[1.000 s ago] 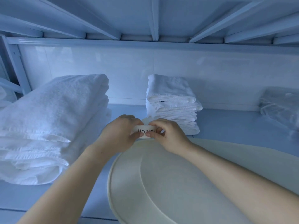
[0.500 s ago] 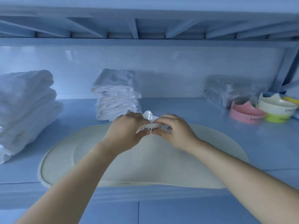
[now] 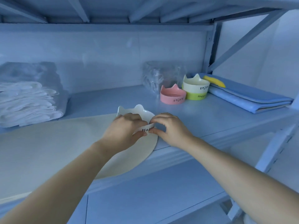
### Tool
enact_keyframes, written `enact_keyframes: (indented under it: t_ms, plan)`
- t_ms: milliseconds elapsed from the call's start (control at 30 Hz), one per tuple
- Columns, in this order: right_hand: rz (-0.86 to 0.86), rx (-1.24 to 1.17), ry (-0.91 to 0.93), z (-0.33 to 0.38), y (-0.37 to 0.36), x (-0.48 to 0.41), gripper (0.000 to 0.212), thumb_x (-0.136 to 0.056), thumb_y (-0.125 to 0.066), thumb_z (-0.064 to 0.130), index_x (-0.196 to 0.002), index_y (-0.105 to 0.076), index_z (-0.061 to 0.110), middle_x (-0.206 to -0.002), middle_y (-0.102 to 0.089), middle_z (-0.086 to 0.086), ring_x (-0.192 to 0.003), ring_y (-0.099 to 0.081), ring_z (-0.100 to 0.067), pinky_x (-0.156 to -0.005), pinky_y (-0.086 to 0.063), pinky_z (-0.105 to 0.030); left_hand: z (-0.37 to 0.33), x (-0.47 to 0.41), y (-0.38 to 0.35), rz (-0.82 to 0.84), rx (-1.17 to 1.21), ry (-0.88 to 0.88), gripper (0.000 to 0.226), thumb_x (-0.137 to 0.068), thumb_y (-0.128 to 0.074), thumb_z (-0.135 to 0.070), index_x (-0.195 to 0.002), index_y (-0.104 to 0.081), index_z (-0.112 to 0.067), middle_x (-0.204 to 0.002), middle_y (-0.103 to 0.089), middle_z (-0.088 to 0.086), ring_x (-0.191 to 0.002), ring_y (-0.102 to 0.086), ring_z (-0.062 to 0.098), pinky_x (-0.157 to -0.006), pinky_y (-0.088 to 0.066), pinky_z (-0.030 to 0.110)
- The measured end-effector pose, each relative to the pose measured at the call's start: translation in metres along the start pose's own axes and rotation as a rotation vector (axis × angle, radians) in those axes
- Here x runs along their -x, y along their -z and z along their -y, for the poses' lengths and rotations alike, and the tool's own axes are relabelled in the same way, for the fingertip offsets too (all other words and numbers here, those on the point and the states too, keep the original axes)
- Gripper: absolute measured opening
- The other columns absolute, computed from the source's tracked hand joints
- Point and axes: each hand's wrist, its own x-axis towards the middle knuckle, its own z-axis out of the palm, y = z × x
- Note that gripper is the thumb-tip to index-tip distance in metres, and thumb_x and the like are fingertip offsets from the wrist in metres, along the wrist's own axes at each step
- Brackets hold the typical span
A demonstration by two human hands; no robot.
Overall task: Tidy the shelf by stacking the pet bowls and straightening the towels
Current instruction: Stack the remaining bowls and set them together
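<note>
Two hands on one white bowl (image 3: 135,113) right now. It's over the right end of the cream mat (image 3: 48,143), near the front edge of the shelf (image 3: 202,120), and I can't tell if it's resting or lifted. Cat ears point to the back, with "Happy" on the near side. The left hand (image 3: 124,128) grips the bowl's left side, curled over the rim. The right hand (image 3: 171,128) has its fingers (image 3: 157,120) pinching the near rim by the lettering.

Back right, a pink bowl (image 3: 172,96) stands just beside a cream bowl (image 3: 195,85) stacked on a green bowl (image 3: 196,95). There's a clear bag (image 3: 160,75) behind them. To their right is a folded blue cloth (image 3: 242,96) with a yellow thing (image 3: 213,80) on it. White towels (image 3: 27,102) are piled at the far left, edges uneven.
</note>
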Motion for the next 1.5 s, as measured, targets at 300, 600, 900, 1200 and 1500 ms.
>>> enact_keyframes:
  t_ms: [300,600,900,1200,1500]
  plan:
    - [-0.07,0.051,0.009,-0.053,0.029,-0.02,0.021,-0.079,-0.072,0.024,-0.09,-0.069,0.007,-0.088,-0.067,-0.004,-0.084,-0.059,-0.021,-0.074,-0.042,-0.023,0.009,-0.068,-0.022,-0.022,-0.022,-0.128,0.025,-0.069,-0.08,-0.018,-0.093,-0.072,-0.017,-0.078,-0.067,0.001,-0.066,-0.061,0.027,-0.052,-0.047,0.033]
    - [-0.119,0.149,0.019,-0.109,0.065,-0.049,0.021,-0.081,-0.071,0.022,-0.076,-0.065,0.002,-0.077,-0.065,-0.008,-0.091,-0.06,-0.027,-0.077,-0.047,-0.032,0.017,-0.139,-0.057,-0.045,-0.009,-0.15,0.027,-0.086,-0.064,-0.024,-0.112,-0.066,-0.019,-0.1,-0.067,-0.001,-0.091,-0.058,0.026,-0.075,-0.046,0.036]
    - [-0.116,0.175,0.043,-0.162,0.085,-0.074,0.015,-0.076,-0.075,0.017,-0.085,-0.071,0.005,-0.087,-0.069,-0.003,-0.088,-0.058,-0.025,-0.082,-0.044,-0.03,0.016,-0.179,-0.093,-0.071,-0.02,-0.08,0.036,-0.086,-0.056,-0.004,-0.12,-0.061,-0.015,-0.098,-0.064,0.006,-0.091,-0.056,0.029,-0.078,-0.047,0.037]
    - [-0.046,0.154,0.077,-0.212,0.085,-0.099,0.019,-0.076,-0.075,0.02,-0.088,-0.072,0.006,-0.093,-0.07,-0.003,-0.094,-0.058,-0.023,-0.085,-0.04,-0.022,0.016,-0.208,-0.116,-0.092,-0.076,0.0,0.033,-0.079,-0.066,-0.001,-0.109,-0.067,-0.012,-0.089,-0.066,0.005,-0.081,-0.06,0.028,-0.067,-0.047,0.031]
    - [-0.028,0.116,0.142,-0.238,0.079,-0.112,0.017,-0.073,-0.076,0.021,-0.084,-0.072,0.008,-0.089,-0.07,-0.001,-0.09,-0.059,-0.026,-0.077,-0.049,-0.033,0.018,-0.216,-0.136,-0.107,-0.128,0.062,0.032,-0.073,-0.072,0.001,-0.103,-0.068,-0.011,-0.086,-0.067,0.005,-0.078,-0.063,0.026,-0.059,-0.052,0.029]
